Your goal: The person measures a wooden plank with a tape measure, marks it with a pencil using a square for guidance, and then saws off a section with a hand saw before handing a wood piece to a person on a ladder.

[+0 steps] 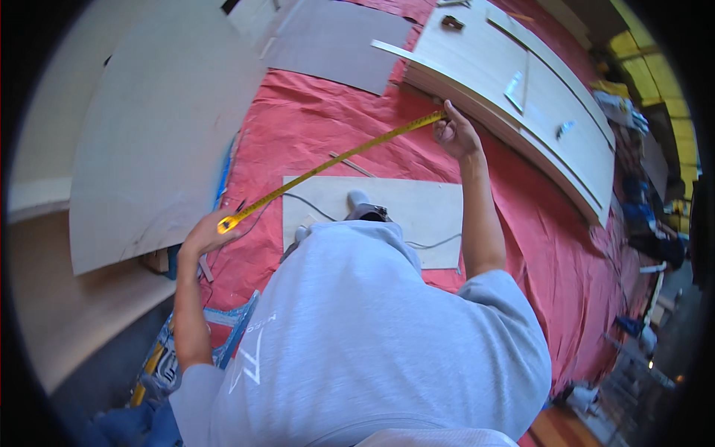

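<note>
A yellow measuring tape point(333, 158) stretches diagonally between my hands across my body. My left hand point(211, 232) grips its lower end at the left, beside a large upright pale board point(149, 149). My right hand point(456, 132) is closed on the upper end, in front of the near edge of a stack of long pale panels point(465, 74); whether it touches them I cannot tell. Below the tape a pale board point(313, 238) lies on the red sheet, with my foot and a dark cable on it.
A grey board point(335, 41) lies at the back on the red sheet point(298, 112). Small metal items sit on the panel stack. A blue metal frame point(237, 319), perhaps a ladder, is at lower left. Assorted clutter lines the right edge beside a yellow backdrop point(655, 82).
</note>
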Demonstrator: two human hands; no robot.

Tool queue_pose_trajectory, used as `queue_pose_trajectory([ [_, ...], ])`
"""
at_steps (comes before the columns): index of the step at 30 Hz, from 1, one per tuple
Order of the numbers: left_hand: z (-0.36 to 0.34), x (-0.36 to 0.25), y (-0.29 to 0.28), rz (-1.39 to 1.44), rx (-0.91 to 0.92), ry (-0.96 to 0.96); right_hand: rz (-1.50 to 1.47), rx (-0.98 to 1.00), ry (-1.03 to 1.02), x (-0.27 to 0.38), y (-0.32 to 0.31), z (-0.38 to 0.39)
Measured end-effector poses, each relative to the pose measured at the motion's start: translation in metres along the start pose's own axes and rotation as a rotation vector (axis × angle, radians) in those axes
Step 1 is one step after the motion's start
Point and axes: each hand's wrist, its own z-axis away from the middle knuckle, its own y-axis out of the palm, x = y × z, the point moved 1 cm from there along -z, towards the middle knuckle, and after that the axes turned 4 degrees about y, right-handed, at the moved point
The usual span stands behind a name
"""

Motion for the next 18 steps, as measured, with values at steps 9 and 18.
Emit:
queue_pose_trajectory([
  [9,0.011,-0.017,-0.014,0.138,0.192,-0.225,-0.169,-0.209,-0.023,0.011,-0.092,-0.017],
  [18,0.004,-0.002,-0.012,0.146,0.224,-0.181,-0.137,-0.349,-0.049,-0.021,-0.11,-0.035],
])
